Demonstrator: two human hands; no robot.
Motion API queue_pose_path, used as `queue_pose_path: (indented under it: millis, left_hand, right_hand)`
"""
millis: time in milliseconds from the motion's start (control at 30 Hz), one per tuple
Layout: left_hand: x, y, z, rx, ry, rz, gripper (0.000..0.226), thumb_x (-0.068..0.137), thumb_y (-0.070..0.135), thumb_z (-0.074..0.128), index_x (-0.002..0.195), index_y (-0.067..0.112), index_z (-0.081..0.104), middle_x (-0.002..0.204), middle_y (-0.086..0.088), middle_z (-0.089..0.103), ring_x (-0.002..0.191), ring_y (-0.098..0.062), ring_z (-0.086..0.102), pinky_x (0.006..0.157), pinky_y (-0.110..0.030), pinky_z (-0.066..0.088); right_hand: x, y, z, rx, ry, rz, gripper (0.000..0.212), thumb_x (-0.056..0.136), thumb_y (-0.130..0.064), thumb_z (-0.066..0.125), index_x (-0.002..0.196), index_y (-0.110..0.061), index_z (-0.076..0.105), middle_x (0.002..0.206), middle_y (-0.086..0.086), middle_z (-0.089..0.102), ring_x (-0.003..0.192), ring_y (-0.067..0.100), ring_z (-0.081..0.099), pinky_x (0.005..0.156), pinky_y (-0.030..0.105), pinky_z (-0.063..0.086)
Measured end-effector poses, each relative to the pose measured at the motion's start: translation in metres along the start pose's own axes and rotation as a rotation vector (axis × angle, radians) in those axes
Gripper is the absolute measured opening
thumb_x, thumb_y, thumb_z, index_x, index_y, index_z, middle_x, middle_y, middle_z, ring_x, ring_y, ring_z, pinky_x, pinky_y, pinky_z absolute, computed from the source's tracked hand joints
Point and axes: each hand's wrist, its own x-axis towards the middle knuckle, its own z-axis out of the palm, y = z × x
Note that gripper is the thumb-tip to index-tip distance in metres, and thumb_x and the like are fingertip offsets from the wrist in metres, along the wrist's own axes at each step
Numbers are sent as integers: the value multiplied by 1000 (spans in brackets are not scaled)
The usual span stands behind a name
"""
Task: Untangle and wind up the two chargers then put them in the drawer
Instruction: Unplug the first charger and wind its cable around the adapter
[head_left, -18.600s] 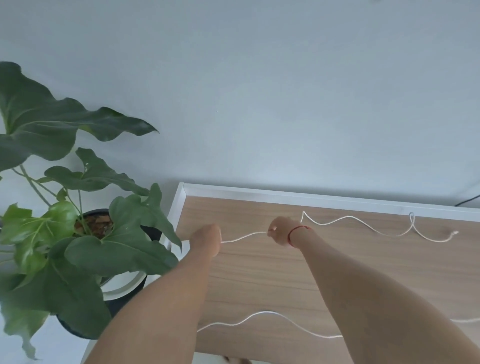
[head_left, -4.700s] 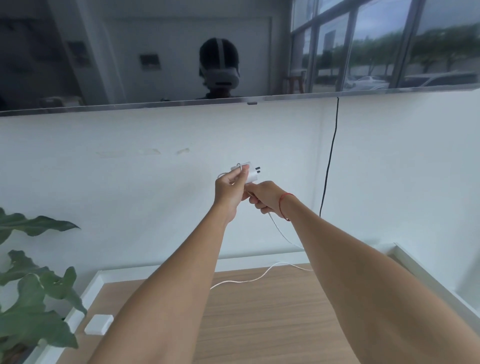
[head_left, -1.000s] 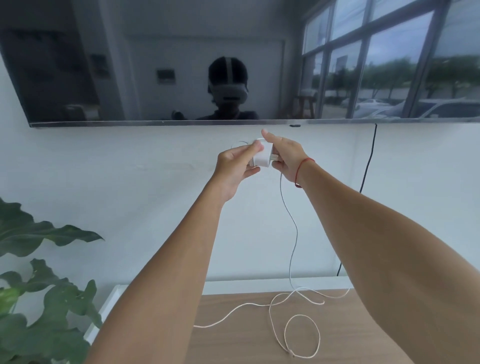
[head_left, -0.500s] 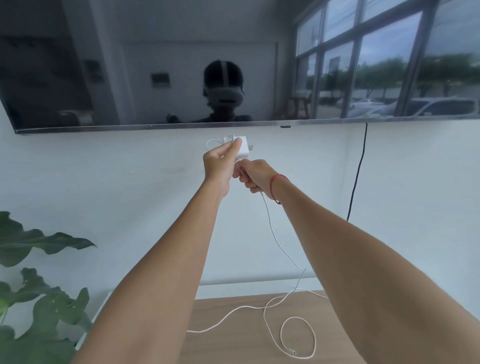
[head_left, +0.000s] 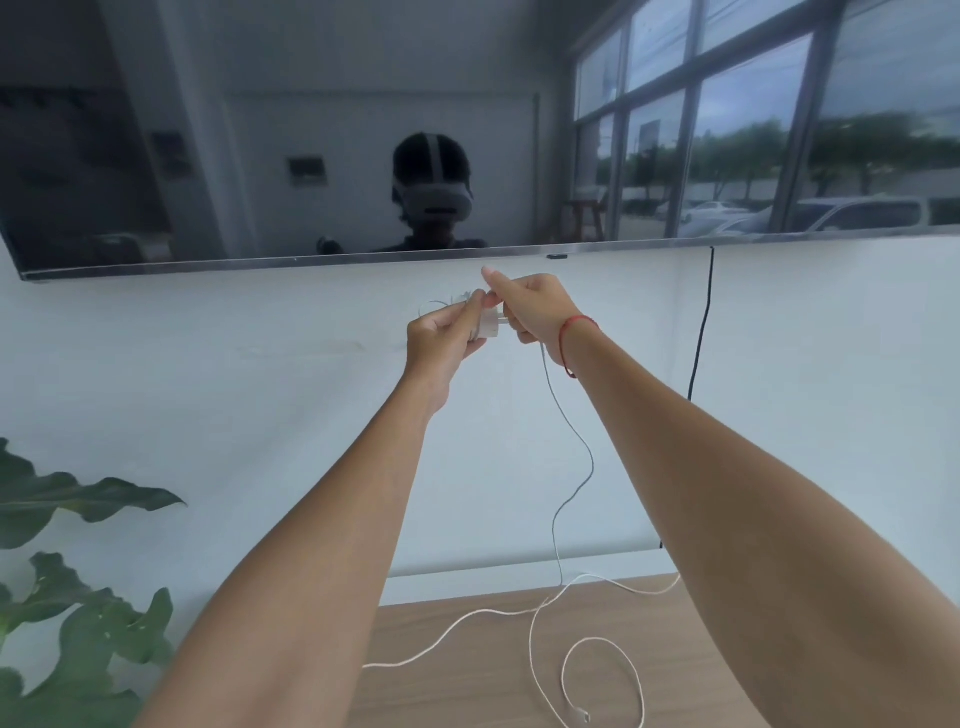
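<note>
Both hands are raised high above the wooden desktop (head_left: 467, 691), close together and in contact with the same charger. The left hand (head_left: 441, 340) grips the white charger plug (head_left: 488, 330), fingers and thumb curled round its body; the prongs point toward the right hand. Several thin turns of cable show at the top of the left hand, blurred. The right hand (head_left: 530, 312) pinches the white cable (head_left: 569, 431) just beside the plug, with its index finger extended upward; a red string bracelet (head_left: 569, 338) sits on that wrist. From the right hand the cable hangs down in a loose curve to the desktop. On the desktop the cable forms one open loop near the front, and its connector end (head_left: 582, 718) lies at the front edge. One further white strand runs leftward across the desktop, and one runs rightward behind the right forearm. A leafy plant (head_left: 78, 639) stands to the left of the desktop. A dark wall-mounted screen (head_left: 311, 130) hangs above the desktop. A black cord (head_left: 701, 332) runs down the wall from the screen toward the rear of the desktop.
</note>
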Motion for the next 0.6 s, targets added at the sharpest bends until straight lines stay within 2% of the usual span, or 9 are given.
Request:
queue_pose_path:
  millis: [200,333,433,500,600]
  left_hand:
    - [-1,5,-1,-13,-79,-21,37,81,31,76,108,6,72,103,-3,70,99,-16,67,85,-25,57]
    - [-1,0,-6,8,-96,-28,39,85,26,73,115,3,68,113,-10,69,103,-22,67,90,-29,56]
    - [0,-1,-9,-10,-108,-42,38,88,26,69,118,1,66,115,-11,68,107,-25,65,90,-31,56]
    - [1,1,-11,-22,-140,-41,37,88,27,69,116,2,67,112,-10,68,108,-26,65,86,-29,57]
    - [1,11,-12,-51,-184,-28,31,89,27,69,110,4,70,113,-12,68,109,-25,65,85,-29,57]
  right_hand:
    - [0,-12,-8,33,-30,-12,33,91,-25,47,68,-11,66,55,-3,35,48,13,29,45,22,27]
    - [0,-17,-6,-101,-26,-78,33,91,-29,56,74,-7,72,47,-10,46,51,14,36,49,22,35]
    - [6,-18,-5,-159,-9,-129,49,91,-40,61,87,8,71,47,-21,56,40,-1,44,54,21,41]
    - [11,-17,-7,-153,24,-157,52,88,-43,64,83,9,68,55,-19,59,35,-2,41,54,21,42]
    - [16,-12,-11,-43,74,-165,41,82,-44,72,71,-6,62,62,1,52,52,12,39,54,24,39]
